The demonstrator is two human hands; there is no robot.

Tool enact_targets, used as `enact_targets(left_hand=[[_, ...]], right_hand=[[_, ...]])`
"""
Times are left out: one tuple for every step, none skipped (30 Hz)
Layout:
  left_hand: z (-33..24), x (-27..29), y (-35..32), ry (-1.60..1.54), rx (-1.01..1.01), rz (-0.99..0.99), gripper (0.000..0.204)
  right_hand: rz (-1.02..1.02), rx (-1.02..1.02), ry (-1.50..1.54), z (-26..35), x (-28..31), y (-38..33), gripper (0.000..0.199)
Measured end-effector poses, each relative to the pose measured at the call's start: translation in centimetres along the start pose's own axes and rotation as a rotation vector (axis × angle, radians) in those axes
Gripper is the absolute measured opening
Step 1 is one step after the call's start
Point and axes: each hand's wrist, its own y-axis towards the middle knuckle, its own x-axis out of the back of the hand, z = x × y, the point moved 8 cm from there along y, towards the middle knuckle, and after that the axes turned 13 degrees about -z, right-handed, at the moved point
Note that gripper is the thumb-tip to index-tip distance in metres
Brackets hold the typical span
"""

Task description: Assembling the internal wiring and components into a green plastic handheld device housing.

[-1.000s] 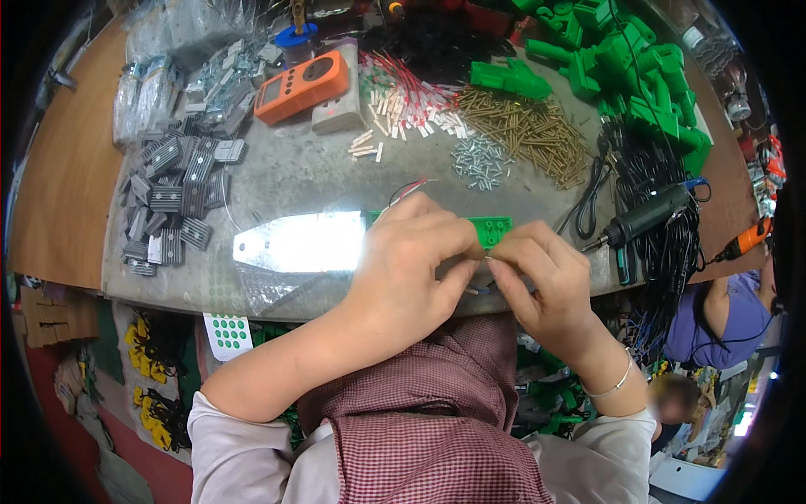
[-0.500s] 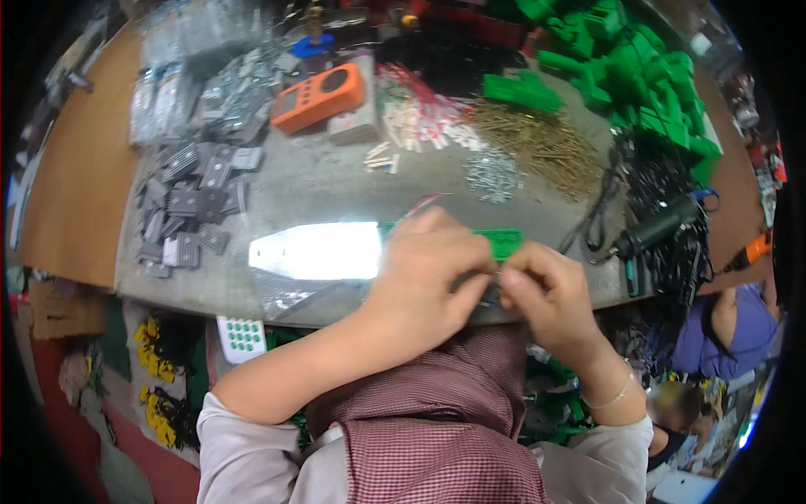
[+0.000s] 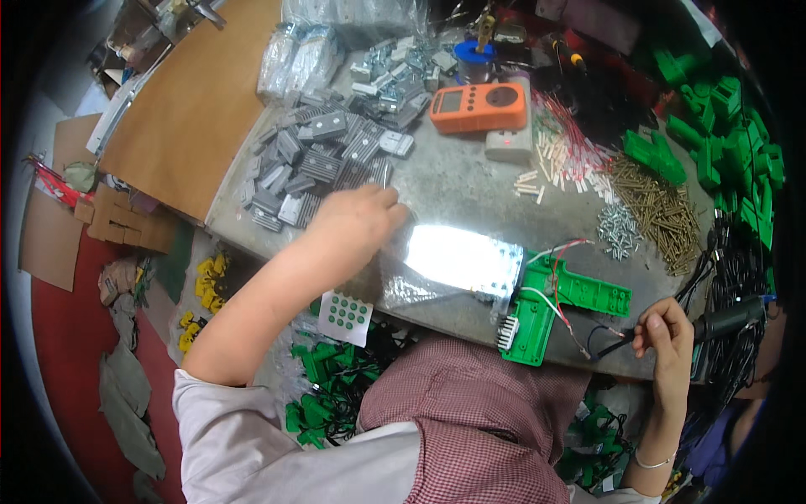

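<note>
On the table's front edge lies an open green pistol-shaped plastic housing (image 3: 531, 332), with red, white and dark wires (image 3: 561, 311) coming out of it. A white ribbed piece (image 3: 507, 333) sits at its left side. My right hand (image 3: 669, 333), right of the housing, has its fingers closed around the end of a black cable (image 3: 623, 343). Beside the pile of grey ribbed metal blocks (image 3: 323, 164), my left hand (image 3: 357, 220) is held with fingers loosely bent and slightly apart; I see nothing in it. A bright, shiny flat panel (image 3: 462, 256) lies between the hands, against the housing.
Behind are an orange meter (image 3: 478, 107), white sleeves (image 3: 554, 160), small silver screws (image 3: 619, 231) and long brass-coloured screws (image 3: 659, 210). Green housings (image 3: 714, 126) heap at far right, above a dark power screwdriver (image 3: 730, 319) and black cables. Clear plastic film (image 3: 411, 290) lies under the panel.
My hands, together over the green housing before, have parted. The left has moved left to the grey blocks; the right has moved right with the black cable. The housing and wires are now uncovered.
</note>
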Motion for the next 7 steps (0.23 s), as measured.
enact_targets(left_hand=[[0.1,-0.6,-0.3,0.044,-0.057,0.050,0.021],[0.4,-0.6,-0.2,0.051,-0.061,0.042,0.021],[0.3,-0.6,-0.1,0.082,-0.114,0.035,0.021],[0.3,-0.6,0.3,0.112,-0.168,0.025,0.021],[0.7,0.0,0.8,0.115,-0.176,0.011,0.021],[1.9,1.5,1.2,0.191,-0.111,-0.041,0.021],[3.1,3.5,1.7,0.258,-0.050,-0.098,0.021]], right_hand=[[-0.003,0.009,0.006,0.3,-0.5,0.1,0.021],[0.026,0.016,-0.003,0.6,-1.1,0.1,0.021],[0.054,0.022,-0.015,0.7,-1.5,0.1,0.021],[0.071,0.045,-0.045,1.0,-1.6,0.3,0.023],[0.060,0.056,-0.046,1.3,-1.3,0.6,0.023],[0.059,0.072,-0.071,1.5,-1.1,0.9,0.023],[0.050,0.083,-0.101,1.7,-0.6,1.1,0.024]])
